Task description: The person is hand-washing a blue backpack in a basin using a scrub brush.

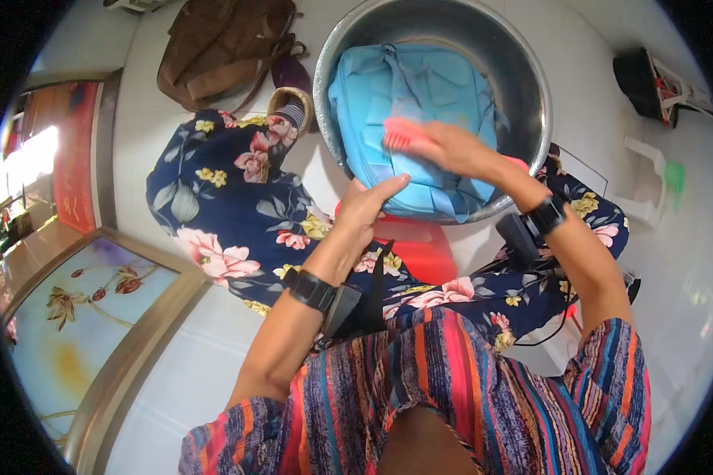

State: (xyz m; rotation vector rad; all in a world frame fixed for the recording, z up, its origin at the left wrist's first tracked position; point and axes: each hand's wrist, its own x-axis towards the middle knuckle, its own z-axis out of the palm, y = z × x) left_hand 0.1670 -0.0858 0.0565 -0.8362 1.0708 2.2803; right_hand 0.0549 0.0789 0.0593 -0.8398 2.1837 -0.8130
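Note:
A light blue backpack point(360, 107) lies in a large round metal basin point(527, 75) in front of me. My right hand point(459, 149) is closed round a pink scrubbing brush point(408, 134), which is over the middle of the backpack; the hand is slightly blurred. My left hand point(364, 207) grips the backpack's near left edge, thumb on top and the other fingers mostly hidden beneath. Straps run along the backpack's upper face.
A brown backpack point(214, 51) rests on the floor at the far left, near my shoe point(293, 103). Something red point(424, 249) sits between my legs, below the basin. White plastic furniture point(646, 182) stands to the right. A framed glass panel point(87, 309) is on the left.

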